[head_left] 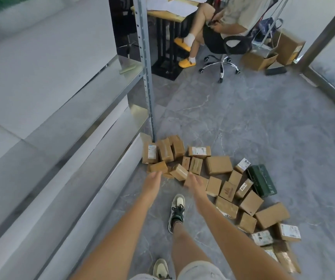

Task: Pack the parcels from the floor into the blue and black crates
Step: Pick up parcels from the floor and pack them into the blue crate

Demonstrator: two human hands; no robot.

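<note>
**Parcels spread over the floor, both hands reaching in**

Parcels (219,178) lie scattered on the grey marbled floor (263,122), a loose band of brown cardboard boxes running from the foot of the metal shelf post (147,77) toward the lower right. Several carry white labels, and one dark green box (262,180) sits at the outer edge of the heap. We see no crate in this view.

We reach forward with both arms. Our left hand (152,181) is stretched out with fingers straight and together, its tips at the near edge of a small brown box (159,167) by the shelf corner; it holds nothing. Our right hand (195,183) hangs over the boxes just to the right, fingers relaxed and slightly blurred; we cannot tell whether it touches the box (179,172) beneath its fingertips, and it grips nothing that we can see.

Our sneaker (177,212) is planted on the floor just short of the heap, between the two forearms. Grey metal shelving (61,138) runs along the left. Farther back, a person sits on a wheeled office chair (223,57) beside a desk (162,15), with larger cardboard boxes (271,53) to the right of the chair.
</note>
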